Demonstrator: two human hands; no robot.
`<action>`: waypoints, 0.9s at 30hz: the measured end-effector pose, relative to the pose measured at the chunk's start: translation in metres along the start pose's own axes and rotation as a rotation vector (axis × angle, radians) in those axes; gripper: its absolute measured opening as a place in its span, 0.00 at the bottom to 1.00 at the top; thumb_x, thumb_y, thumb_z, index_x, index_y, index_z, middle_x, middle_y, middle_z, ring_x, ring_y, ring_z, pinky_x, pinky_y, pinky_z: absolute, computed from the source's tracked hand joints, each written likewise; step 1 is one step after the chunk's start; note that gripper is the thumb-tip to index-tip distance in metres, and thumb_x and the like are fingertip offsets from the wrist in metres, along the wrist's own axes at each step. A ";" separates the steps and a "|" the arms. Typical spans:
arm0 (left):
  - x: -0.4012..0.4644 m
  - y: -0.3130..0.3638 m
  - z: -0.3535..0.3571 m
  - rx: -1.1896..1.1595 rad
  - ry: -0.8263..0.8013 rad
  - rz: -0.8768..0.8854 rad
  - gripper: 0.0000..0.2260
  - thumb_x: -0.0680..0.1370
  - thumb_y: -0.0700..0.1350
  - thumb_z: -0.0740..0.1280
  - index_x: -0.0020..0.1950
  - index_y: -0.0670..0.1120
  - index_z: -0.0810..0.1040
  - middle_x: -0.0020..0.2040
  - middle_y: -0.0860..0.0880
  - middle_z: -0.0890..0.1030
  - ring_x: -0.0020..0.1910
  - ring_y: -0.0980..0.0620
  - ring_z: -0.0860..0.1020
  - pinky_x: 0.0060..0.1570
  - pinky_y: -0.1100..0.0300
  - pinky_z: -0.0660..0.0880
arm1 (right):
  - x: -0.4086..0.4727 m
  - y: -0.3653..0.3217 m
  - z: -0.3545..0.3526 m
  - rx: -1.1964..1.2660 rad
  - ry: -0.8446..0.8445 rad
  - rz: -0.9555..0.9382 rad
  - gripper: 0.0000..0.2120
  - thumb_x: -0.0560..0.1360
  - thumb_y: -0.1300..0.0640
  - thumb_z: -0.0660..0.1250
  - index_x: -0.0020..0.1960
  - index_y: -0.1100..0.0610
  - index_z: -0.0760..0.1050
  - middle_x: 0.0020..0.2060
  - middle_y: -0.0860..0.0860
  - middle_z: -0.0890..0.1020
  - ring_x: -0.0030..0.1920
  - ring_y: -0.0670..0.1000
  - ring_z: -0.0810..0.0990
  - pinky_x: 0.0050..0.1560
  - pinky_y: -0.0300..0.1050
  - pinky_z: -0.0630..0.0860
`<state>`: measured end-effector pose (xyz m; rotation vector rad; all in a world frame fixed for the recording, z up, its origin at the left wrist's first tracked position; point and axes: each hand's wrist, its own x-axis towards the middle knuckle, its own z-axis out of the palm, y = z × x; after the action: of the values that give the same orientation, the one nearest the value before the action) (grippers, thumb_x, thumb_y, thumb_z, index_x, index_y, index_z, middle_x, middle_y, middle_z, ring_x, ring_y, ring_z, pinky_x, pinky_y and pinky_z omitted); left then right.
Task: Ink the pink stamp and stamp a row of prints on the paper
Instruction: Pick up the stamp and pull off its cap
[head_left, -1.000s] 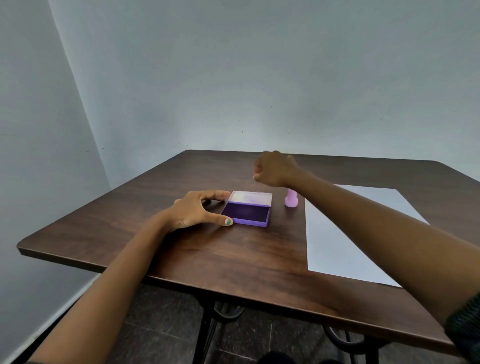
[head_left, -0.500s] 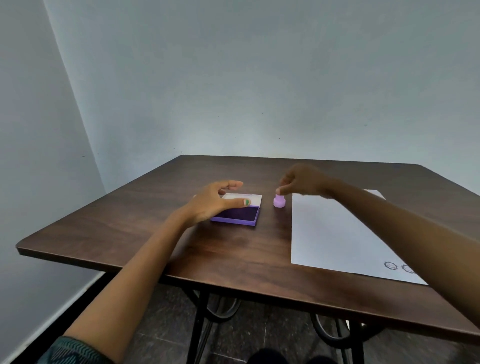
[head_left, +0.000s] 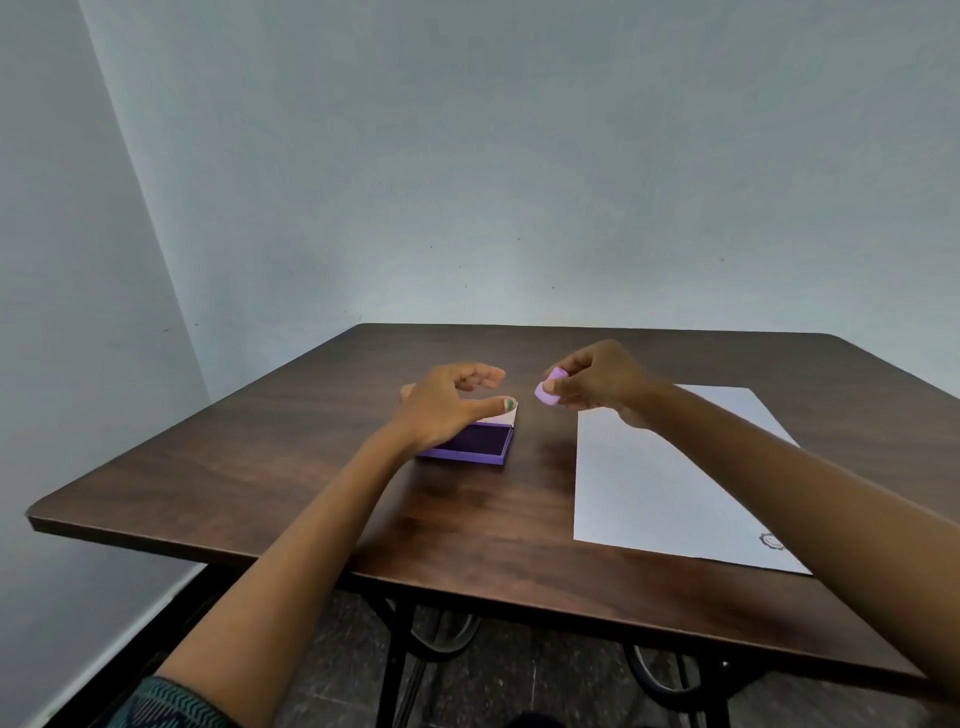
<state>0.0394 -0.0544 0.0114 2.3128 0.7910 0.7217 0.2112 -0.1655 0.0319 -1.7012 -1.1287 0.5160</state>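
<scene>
Grip: right hand pinches the small pink plastic stamp between thumb and fingertips, holding it tilted in the air above the table.
Stamp position: clear of the tabletop, between the ink pad and the paper, just right of the pad's raised lid.
Left hand: left hand is spread loosely over the purple rectangular ink pad, fingers curled but gripping nothing; whether it touches the case cannot be told.
Ink pad: case open, dark inked surface showing, pale lid tilted up at the far side.
Paper: white sheet of paper lies flat to the right of the pad; one dark round print shows near its close right corner, partly behind the right forearm.
Surface: dark brown wooden table on black metal legs.
</scene>
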 end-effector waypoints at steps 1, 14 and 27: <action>0.000 0.004 0.001 -0.010 0.023 0.009 0.12 0.67 0.62 0.71 0.49 0.65 0.77 0.48 0.64 0.80 0.54 0.60 0.76 0.67 0.47 0.63 | -0.002 -0.004 -0.003 0.108 -0.017 0.046 0.11 0.70 0.66 0.71 0.50 0.70 0.79 0.40 0.57 0.82 0.36 0.48 0.79 0.40 0.38 0.79; -0.018 0.059 0.027 -0.275 0.289 0.153 0.09 0.64 0.59 0.75 0.42 0.63 0.81 0.41 0.64 0.83 0.44 0.63 0.81 0.56 0.49 0.77 | -0.039 -0.026 -0.022 0.905 -0.162 0.312 0.06 0.76 0.67 0.61 0.46 0.67 0.77 0.32 0.58 0.85 0.30 0.50 0.84 0.37 0.43 0.83; -0.028 0.072 0.035 -0.218 0.362 0.230 0.13 0.69 0.56 0.73 0.53 0.56 0.83 0.49 0.57 0.85 0.45 0.62 0.81 0.55 0.48 0.77 | -0.053 -0.025 -0.025 0.990 -0.126 0.338 0.06 0.76 0.68 0.60 0.45 0.67 0.76 0.30 0.59 0.84 0.28 0.51 0.84 0.36 0.45 0.82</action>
<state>0.0691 -0.1322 0.0275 2.1215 0.5665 1.2892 0.1940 -0.2219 0.0563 -0.9708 -0.4877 1.1733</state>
